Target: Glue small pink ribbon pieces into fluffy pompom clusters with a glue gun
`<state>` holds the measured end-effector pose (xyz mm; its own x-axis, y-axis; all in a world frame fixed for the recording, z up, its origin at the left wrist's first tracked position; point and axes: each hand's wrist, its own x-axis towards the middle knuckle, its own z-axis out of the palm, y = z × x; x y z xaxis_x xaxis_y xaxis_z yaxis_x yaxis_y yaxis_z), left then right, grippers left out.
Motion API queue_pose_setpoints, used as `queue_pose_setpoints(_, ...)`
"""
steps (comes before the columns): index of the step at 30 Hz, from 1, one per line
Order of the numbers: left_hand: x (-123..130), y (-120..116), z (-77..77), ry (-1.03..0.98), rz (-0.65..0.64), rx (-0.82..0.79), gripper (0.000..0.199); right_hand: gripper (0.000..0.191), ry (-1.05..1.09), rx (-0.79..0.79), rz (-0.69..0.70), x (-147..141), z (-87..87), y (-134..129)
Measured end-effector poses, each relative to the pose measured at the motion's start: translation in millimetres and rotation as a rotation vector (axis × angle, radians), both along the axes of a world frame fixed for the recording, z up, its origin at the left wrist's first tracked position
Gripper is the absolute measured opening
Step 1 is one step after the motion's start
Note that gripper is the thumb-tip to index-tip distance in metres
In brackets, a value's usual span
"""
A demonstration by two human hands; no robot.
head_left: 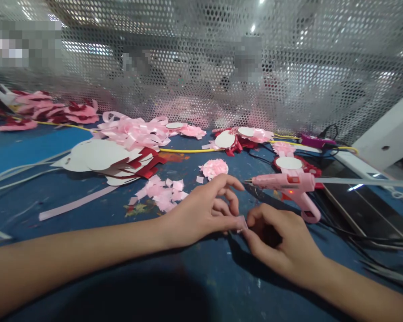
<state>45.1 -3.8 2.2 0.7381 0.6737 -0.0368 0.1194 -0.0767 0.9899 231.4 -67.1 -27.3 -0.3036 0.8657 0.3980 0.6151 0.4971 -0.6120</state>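
A small pink ribbon piece [242, 222] is pinched between my two hands. My left hand [206, 208] has its thumb on the piece's left side, with the index finger raised above. From the right, my right hand [282, 241] grips the same piece between thumb and index finger. Just beyond my right hand lies a pink glue gun [287, 182], its nozzle pointing left and a small orange light showing. Behind my left hand is a round pink ribbon rosette [215, 169]. Loose cut pink pieces [161, 192] lie to the left, behind my left forearm.
White and red card shapes [97, 156] are stacked at the left, near a pink ribbon heap [134, 132]. A yellow cord [191, 151] crosses behind. A dark phone-like slab [366, 197] lies right. Perforated metal [201, 53] stands at the back.
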Motion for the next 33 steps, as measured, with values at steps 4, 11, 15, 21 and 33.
queue_pose_setpoints(4, -1, -3, -3.5, -0.046, 0.008, 0.111, 0.041, 0.003, 0.001, -0.018, 0.053, 0, 0.7, 0)
queue_pose_setpoints(11, 1, -11, -7.4, -0.108, 0.035, 0.033, 0.037, 0.008, -0.033, 0.13, 0.072, 2, 4.2, 0)
queue_pose_setpoints(15, 5, -13, -10.6, -0.181, 0.075, -0.178, 0.041, 0.01, -0.033, 0.219, 0.022, 3, 4.4, -1)
queue_pose_setpoints(21, 5, -13, -11.0, -0.224, 0.085, -0.164, 0.038, 0.01, -0.035, 0.251, 0.011, 3, 2.7, -1)
queue_pose_setpoints(33, 3, 4, -13.5, -0.218, 0.248, -0.013, 0.039, 0.031, -0.836, 0.383, -0.456, 46, 25.4, -6)
